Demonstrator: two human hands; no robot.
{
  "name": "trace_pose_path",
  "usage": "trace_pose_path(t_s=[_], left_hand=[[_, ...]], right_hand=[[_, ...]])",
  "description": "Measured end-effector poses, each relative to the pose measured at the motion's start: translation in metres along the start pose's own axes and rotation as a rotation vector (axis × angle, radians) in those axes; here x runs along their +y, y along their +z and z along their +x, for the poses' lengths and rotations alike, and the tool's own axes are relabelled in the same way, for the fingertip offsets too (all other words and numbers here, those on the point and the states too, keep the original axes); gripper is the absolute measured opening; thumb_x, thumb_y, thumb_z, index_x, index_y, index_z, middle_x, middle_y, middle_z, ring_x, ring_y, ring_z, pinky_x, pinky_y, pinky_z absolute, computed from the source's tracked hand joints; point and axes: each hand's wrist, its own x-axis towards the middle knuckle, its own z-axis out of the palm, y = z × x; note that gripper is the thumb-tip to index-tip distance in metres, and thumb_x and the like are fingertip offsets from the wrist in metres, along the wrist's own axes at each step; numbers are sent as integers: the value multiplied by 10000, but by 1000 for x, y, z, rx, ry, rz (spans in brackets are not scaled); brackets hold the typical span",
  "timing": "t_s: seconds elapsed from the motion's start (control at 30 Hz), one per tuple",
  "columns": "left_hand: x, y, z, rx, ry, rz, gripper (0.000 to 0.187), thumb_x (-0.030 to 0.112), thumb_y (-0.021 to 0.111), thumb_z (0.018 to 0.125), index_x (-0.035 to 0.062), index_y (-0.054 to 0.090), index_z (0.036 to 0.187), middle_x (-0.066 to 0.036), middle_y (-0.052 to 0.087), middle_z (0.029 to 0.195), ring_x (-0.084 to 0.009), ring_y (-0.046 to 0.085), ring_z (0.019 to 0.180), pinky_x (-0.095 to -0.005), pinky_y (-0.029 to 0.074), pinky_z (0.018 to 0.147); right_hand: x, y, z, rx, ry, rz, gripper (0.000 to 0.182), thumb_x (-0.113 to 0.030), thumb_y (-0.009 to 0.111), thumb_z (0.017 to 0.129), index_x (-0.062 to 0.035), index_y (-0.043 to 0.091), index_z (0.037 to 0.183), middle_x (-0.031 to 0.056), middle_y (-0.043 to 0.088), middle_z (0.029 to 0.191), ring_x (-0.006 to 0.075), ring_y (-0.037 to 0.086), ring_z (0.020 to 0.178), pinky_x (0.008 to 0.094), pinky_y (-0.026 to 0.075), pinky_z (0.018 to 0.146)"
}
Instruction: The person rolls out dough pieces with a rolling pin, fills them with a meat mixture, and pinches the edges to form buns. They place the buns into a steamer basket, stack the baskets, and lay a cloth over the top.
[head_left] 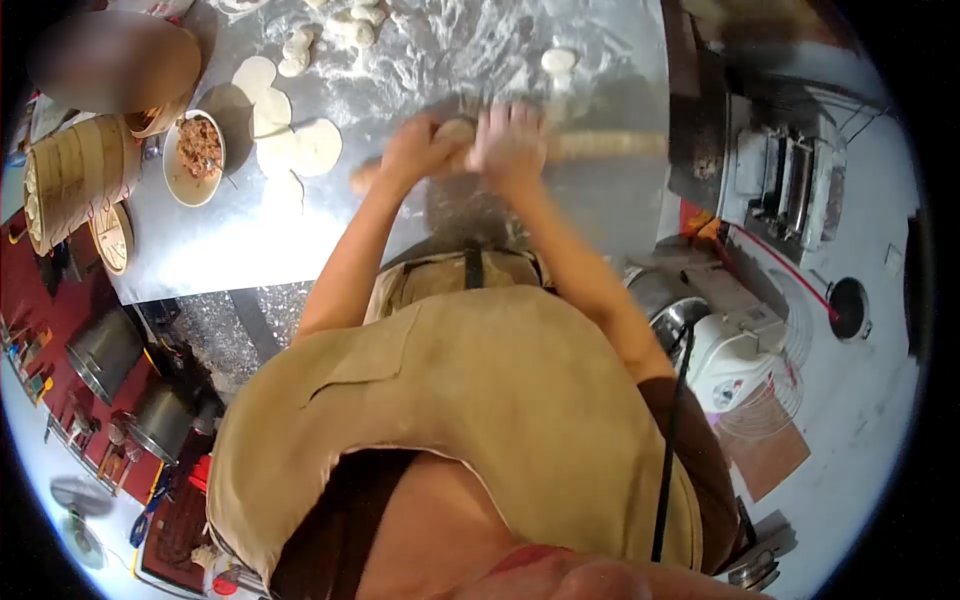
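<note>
A wooden rolling pin (610,144) lies crosswise on the floured metal table (400,225), its right part blurred. My right hand (511,140) rests flat on the pin with its fingers stretched out. At the pin's left part, my left hand (412,150) has thumb and fingers closed at the edge of a small dough round (457,131), which lies between the hands. Several thin flat wrappers (318,147) overlap to the left. Beyond them stands a white bowl of meat filling (199,148). One dough piece (559,61) sits above the pin.
Bamboo steamers (85,170) stand at the table's left side. More dough pieces (350,28) lie near the top in scattered flour. A machine with rollers (795,185) is to the right, with a white mixer (728,365) below. Metal pots (105,352) are at the lower left.
</note>
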Motion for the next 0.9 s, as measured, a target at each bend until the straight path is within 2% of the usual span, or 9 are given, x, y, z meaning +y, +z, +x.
trace_pose_path(t_s=[0.1,0.17,0.3,0.4,0.53,0.7,0.77,0.83,0.9], left_hand=[[12,-20,35,-141,21,84,353,347,637,750,17,654,873,-192,652,839,-331,627,843,-405,491,754],[-3,-22,23,-151,77,104,359,371,632,765,23,655,847,-187,651,848,-337,626,831,-407,491,751],[-19,-10,-9,57,-90,-214,379,424,616,786,53,660,851,-174,652,853,-342,619,840,-426,485,755],[-8,-13,25,-75,86,197,385,389,599,819,12,637,885,-202,640,786,-332,623,727,-399,488,668],[-12,-45,1,-145,-51,-17,335,337,606,796,41,652,948,-188,643,925,-344,619,861,-403,483,753],[-35,-23,1,-220,47,12,316,304,598,786,49,639,968,-189,643,919,-348,619,860,-401,488,738],[-31,-24,33,-37,123,245,288,298,606,792,54,653,939,-173,648,802,-287,638,758,-373,487,701],[-28,-46,25,-127,161,224,280,286,598,794,48,657,930,-172,646,806,-312,632,765,-384,486,710],[-45,-44,-5,13,-26,-83,278,281,598,788,44,650,925,-182,638,810,-329,624,779,-385,485,709]], right_hand=[[-3,20,31,-55,24,-45,202,-275,564,794,-80,599,827,113,572,870,263,547,841,437,423,707],[-9,-2,17,-126,-197,-1,197,-286,564,796,-97,603,835,103,572,864,251,550,841,434,425,692],[-10,-13,-40,-175,17,-44,203,-305,539,824,-118,616,808,91,578,832,262,565,813,467,431,701],[-12,25,23,8,30,68,232,-307,533,842,-82,583,817,121,585,834,314,571,787,469,442,722],[-21,-3,-12,-18,-37,30,251,-304,531,855,-60,550,799,148,568,810,332,564,763,446,456,711],[-29,1,-12,-42,-4,-74,274,-314,483,872,-61,574,817,144,588,840,322,571,834,454,445,752],[-25,29,33,-68,33,36,287,-325,474,864,-67,599,868,172,612,971,353,563,941,471,422,809],[-23,25,8,-138,3,20,273,-316,496,854,-65,600,843,166,600,924,345,556,878,489,407,806],[-27,5,-23,-221,-28,4,260,-308,518,843,-62,601,819,159,589,878,336,550,815,508,392,803]])
